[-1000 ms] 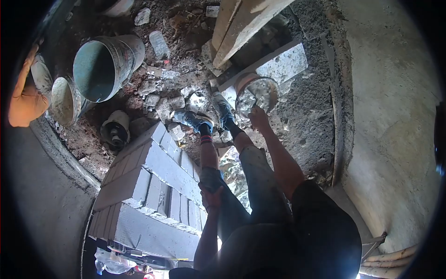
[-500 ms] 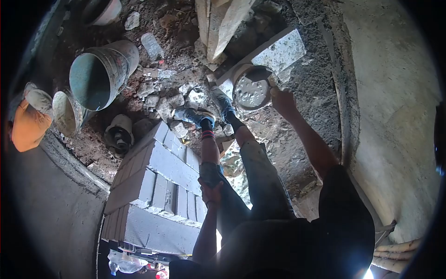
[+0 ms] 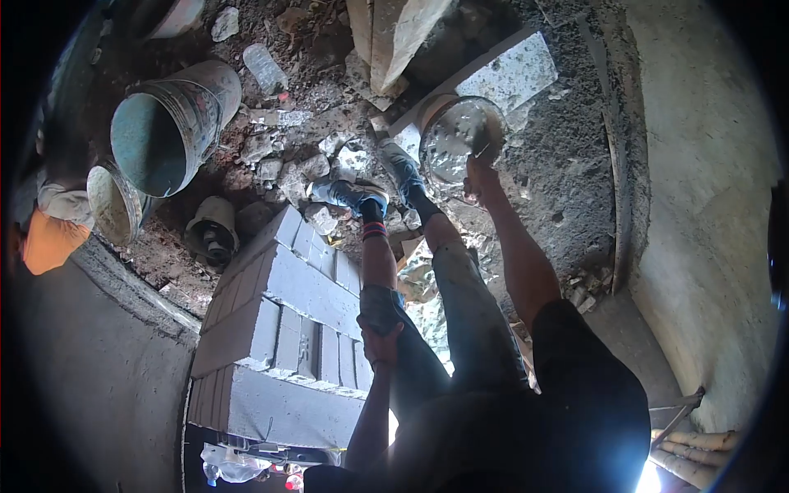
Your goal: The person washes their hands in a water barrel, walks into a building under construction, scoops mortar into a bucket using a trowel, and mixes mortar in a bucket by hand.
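My right hand (image 3: 481,178) is closed around the handle of a trowel (image 3: 490,145), whose dark blade is down in a round bucket (image 3: 424,156) of wet grey mortar (image 3: 450,141). The mortar hides part of the blade, and its edges look blurred. Lower down, my left hand (image 3: 380,343) grips my left leg at the knee, its fingers wrapped over the dark trouser cloth (image 3: 381,306). My two shoes stand on the rubble just left of the bucket.
Grey blocks (image 3: 312,287) are stacked left of my legs. Further left are a large bucket (image 3: 215,99), a smaller bucket (image 3: 103,197) and an orange bag-like item (image 3: 51,242). A pale slab (image 3: 509,74) lies behind the mortar; a wall (image 3: 699,230) rises at right.
My right hand has moved left and down, and the trowel blade has shifted from the bucket's upper edge to the mortar's right side. My left hand stays at the knee.
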Tool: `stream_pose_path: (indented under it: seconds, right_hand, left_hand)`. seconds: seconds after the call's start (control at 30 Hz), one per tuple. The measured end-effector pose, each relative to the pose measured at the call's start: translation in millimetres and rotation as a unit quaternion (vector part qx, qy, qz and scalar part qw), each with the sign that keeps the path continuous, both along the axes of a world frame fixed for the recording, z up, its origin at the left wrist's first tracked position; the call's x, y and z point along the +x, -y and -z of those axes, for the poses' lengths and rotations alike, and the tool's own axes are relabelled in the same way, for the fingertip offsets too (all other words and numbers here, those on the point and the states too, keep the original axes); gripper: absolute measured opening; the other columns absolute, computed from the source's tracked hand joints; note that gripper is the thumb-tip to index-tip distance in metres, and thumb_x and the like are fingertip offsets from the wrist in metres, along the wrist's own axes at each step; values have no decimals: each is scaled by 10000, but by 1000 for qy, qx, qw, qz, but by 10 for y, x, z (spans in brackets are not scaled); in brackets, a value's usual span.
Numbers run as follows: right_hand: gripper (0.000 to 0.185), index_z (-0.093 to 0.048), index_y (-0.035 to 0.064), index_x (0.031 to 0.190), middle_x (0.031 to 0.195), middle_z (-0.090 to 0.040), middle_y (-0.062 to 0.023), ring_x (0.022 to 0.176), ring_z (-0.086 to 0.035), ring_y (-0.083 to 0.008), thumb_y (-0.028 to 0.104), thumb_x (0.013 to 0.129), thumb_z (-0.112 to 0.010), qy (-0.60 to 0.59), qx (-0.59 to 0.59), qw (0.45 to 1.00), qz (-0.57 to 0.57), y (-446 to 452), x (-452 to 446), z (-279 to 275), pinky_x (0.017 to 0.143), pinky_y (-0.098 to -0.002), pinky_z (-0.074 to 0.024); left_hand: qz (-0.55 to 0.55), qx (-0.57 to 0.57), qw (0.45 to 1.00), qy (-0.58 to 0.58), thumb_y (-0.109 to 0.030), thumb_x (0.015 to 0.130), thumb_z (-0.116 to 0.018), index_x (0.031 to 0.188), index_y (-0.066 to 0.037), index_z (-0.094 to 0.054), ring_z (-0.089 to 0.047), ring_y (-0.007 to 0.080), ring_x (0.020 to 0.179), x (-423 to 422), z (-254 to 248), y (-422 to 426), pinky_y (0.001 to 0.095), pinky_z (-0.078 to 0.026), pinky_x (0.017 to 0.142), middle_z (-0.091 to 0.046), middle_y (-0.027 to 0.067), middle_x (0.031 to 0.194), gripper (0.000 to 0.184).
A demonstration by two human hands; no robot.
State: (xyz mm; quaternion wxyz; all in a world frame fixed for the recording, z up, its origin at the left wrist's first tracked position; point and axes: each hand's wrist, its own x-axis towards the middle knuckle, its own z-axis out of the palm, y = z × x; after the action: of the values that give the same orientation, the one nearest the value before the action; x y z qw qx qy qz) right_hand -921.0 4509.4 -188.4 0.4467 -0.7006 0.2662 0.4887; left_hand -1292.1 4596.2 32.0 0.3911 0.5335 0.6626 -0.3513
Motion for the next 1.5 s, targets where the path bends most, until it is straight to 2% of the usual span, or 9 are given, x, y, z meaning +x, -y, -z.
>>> stream_pose_path:
  seconds: [0.57,0.8,0.87,1.07,1.23,1.3,1.37,1.4,1.5]
  right_hand:
    - [423,-476,84,1185,652,-480,-29,442,-441,-76,427,942,-432,-368,359,711,480,-288,-288,-170,367,-205,-382]
    - [386,-550,103,1091,579,-465,-18,399,-456,-106,440,920,-476,-249,143,929,234,-403,-243,-874,370,-247,-383]
    - [363,-565,90,1021,577,-476,-24,413,-481,-114,429,911,-496,11,-49,993,-105,-561,-122,-1091,392,-254,-402]
    - [282,-542,64,1105,871,-592,-210,636,-634,-316,202,863,-500,395,-94,706,-580,-693,110,-732,587,-413,-530]
    - [303,-558,18,1073,1051,-534,-290,828,-608,-415,187,828,-500,373,-180,693,-590,-872,245,35,762,-498,-503]
    - [316,-574,-34,969,934,-579,-259,791,-603,-372,248,848,-500,453,-133,567,-675,-862,315,42,666,-477,-499]
    - [278,-575,-21,946,839,-610,-210,690,-629,-293,226,862,-479,432,-95,622,-646,-656,361,114,566,-420,-510]
    - [257,-565,-7,902,749,-594,-183,640,-619,-269,231,870,-475,151,156,859,-464,-444,467,393,522,-402,-497]
    - [260,-559,7,903,725,-586,-164,623,-613,-254,257,869,-497,-143,146,977,60,-764,375,-23,512,-385,-493]
  left_hand:
    - [-2,-11,1000,-11,-448,581,-772,1435,-103,-110,-468,432,1147,112,-45,-245,469,-386,953,-437,273,1278,1134]
    - [14,-22,999,-28,-483,589,-765,1435,-112,-98,-465,435,1154,169,-56,-257,476,-384,956,-434,278,1285,1140]
    - [23,-21,999,-28,-485,590,-765,1435,-112,-90,-470,435,1148,134,-28,-218,477,-389,951,-441,276,1277,1144]
    - [12,-24,999,-45,-461,601,-770,1433,-115,-81,-487,433,1124,243,-59,-236,473,-406,930,-467,274,1236,1134]
    - [-16,-8,999,-35,-439,609,-773,1431,-108,-106,-499,435,1105,149,-13,-112,481,-417,912,-467,271,1236,1109]
    - [11,24,999,-25,-431,608,-776,1427,-104,-114,-506,434,1093,93,9,-41,484,-421,903,-465,270,1236,1102]
    - [-6,8,999,-36,-425,606,-778,1424,-103,-116,-508,433,1089,90,-62,-33,482,-421,902,-465,270,1236,1101]
    - [-21,3,999,-35,-420,604,-780,1422,-101,-118,-510,431,1085,170,-26,-54,479,-422,901,-465,269,1236,1100]
    - [-32,-1,999,-23,-425,601,-782,1418,-97,-126,-515,426,1082,219,-53,-60,477,-424,894,-462,271,1240,1098]
